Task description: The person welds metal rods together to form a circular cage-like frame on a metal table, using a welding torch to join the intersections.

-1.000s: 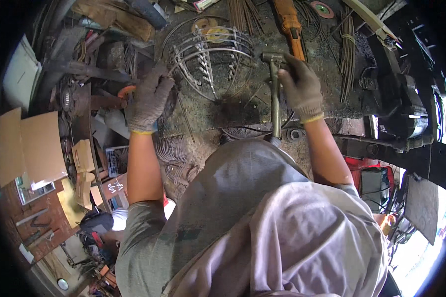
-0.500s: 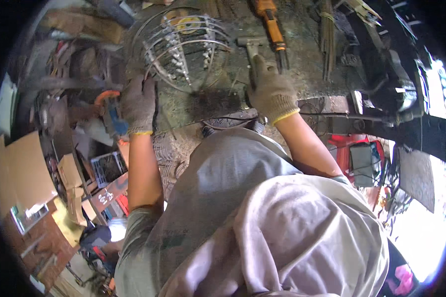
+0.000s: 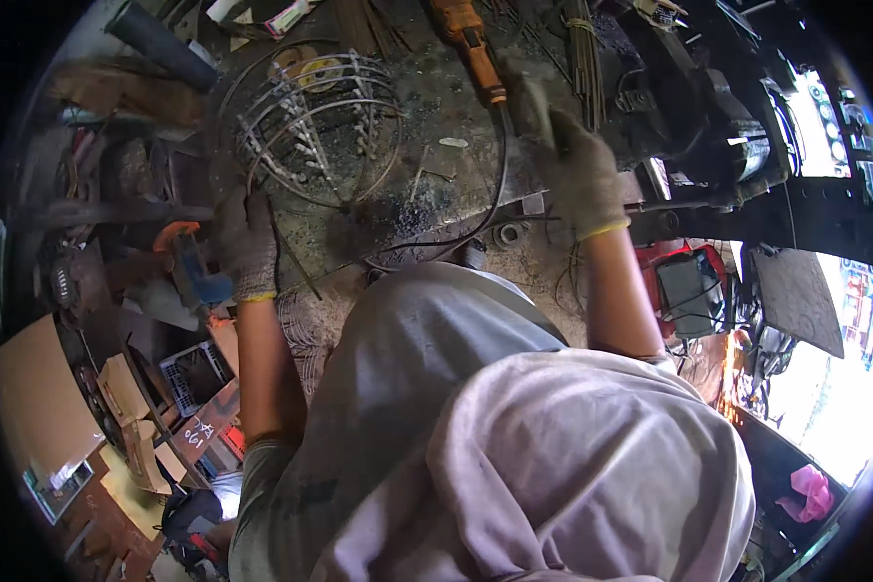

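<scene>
A round cage-like frame of bent metal rods (image 3: 306,184), with two rows of twisted pieces inside, lies on the dark worktable (image 3: 446,199). My left hand (image 3: 247,242), in a knit work glove, closes on the frame's near-left rim; its fingertips are partly in shadow. My gloved right hand (image 3: 587,179) is raised over the table's right part, closed round a hammer (image 3: 535,109) that is smeared by motion. Beyond it lies an orange power tool (image 3: 470,48) with a black cord. A yellow disc (image 3: 320,73) shows behind the frame's far side.
A bundle of thin rods (image 3: 584,68) lies at the far right of the table. A dark heavy vise-like block (image 3: 698,107) stands beyond. Shelves with a blue-and-orange tool (image 3: 199,267) are at left. Sparks (image 3: 730,378) fly near a red machine (image 3: 684,286) at right.
My right hand has swung the hammer rightward, away from beside the frame. The view has shifted, so the frame and my left hand appear farther left. Sparks have appeared at the right.
</scene>
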`<state>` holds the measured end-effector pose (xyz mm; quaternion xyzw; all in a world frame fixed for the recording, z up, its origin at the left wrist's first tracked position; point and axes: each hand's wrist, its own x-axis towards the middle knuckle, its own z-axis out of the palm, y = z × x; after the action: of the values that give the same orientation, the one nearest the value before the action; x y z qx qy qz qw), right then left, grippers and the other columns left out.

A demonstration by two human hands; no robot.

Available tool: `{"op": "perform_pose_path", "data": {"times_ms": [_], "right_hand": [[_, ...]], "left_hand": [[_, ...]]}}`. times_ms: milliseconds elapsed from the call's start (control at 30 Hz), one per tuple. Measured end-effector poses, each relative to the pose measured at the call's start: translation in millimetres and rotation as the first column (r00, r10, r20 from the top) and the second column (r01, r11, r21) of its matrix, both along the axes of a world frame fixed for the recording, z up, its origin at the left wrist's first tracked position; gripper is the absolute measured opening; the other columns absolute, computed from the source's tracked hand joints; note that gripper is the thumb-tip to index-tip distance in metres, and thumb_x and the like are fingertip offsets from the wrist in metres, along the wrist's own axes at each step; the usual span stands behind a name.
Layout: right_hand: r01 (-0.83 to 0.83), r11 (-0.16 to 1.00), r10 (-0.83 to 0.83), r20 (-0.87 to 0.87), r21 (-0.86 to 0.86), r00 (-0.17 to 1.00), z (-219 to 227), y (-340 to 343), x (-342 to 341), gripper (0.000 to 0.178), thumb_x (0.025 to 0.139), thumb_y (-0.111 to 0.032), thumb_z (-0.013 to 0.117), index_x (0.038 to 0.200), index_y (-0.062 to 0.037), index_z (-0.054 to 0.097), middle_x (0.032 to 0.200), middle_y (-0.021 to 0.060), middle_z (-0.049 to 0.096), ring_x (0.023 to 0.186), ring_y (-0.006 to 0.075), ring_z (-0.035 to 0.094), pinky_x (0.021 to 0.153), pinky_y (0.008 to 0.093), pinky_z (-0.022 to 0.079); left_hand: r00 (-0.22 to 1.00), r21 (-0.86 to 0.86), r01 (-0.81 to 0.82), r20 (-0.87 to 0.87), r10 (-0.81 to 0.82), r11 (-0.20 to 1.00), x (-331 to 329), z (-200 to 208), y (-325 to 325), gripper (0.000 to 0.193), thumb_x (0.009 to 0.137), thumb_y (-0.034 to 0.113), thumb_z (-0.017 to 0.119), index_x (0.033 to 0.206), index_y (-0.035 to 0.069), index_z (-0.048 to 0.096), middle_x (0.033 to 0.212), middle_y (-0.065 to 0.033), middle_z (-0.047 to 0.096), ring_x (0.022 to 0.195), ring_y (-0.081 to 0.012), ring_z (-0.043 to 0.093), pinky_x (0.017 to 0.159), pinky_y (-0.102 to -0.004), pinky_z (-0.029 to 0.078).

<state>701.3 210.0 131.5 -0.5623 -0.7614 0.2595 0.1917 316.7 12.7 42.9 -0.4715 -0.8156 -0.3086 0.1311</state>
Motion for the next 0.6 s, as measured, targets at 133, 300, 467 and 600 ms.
{"op": "perform_pose_path", "data": {"times_ms": [133, 300, 467, 600], "right_hand": [[-0.058, 0.994, 0.044, 0.140, 0.091, 0.989, -25, 37, 30, 0.049, 0.085, -0.030, 0.065, 0.128, -0.0067, 0.064, 0.110, 0.0273, 0.069, 0.107, 0.0436, 0.066, 0.089, 0.0503, 0.052], [-0.091, 0.991, 0.049, 0.366, 0.100, 0.929, -39, 48, 31, 0.050, 0.087, -0.033, 0.065, 0.130, -0.0075, 0.063, 0.118, 0.0278, 0.066, 0.113, 0.0446, 0.063, 0.095, 0.0503, 0.051], [-0.046, 0.952, -0.067, 0.351, 0.304, 0.934, -19, 26, 0, 0.046, 0.090, -0.036, 0.063, 0.129, -0.0120, 0.065, 0.119, 0.0257, 0.067, 0.119, 0.0406, 0.061, 0.099, 0.0494, 0.050], [-0.282, 0.897, 0.282, 0.050, 0.341, 0.958, -20, 11, -45, 0.042, 0.092, -0.036, 0.065, 0.127, -0.0132, 0.068, 0.107, 0.0212, 0.071, 0.114, 0.0387, 0.064, 0.096, 0.0478, 0.052]], "left_hand": [[0.985, 0.036, 0.083, 0.148, -0.087, 0.996, 2, 8, 4, 0.024, 0.093, 0.021, 0.065, 0.108, 0.002, 0.070, 0.101, -0.0200, 0.070, 0.093, -0.0341, 0.068, 0.085, -0.0406, 0.051], [0.997, 0.089, 0.039, 0.057, -0.044, 0.995, 3, 5, 4, 0.027, 0.091, 0.021, 0.068, 0.111, 0.003, 0.069, 0.101, -0.0194, 0.070, 0.093, -0.0348, 0.068, 0.084, -0.0409, 0.052], [0.998, 0.175, -0.014, 0.063, 0.003, 0.985, 0, 8, -9, 0.032, 0.090, 0.023, 0.071, 0.116, 0.004, 0.068, 0.107, -0.0193, 0.070, 0.099, -0.0369, 0.068, 0.087, -0.0425, 0.053], [0.985, -0.020, -0.063, 0.157, 0.065, 0.998, -7, 11, -24, 0.032, 0.091, 0.024, 0.071, 0.115, 0.003, 0.068, 0.108, -0.0187, 0.071, 0.100, -0.0353, 0.068, 0.088, -0.0423, 0.053]]}}
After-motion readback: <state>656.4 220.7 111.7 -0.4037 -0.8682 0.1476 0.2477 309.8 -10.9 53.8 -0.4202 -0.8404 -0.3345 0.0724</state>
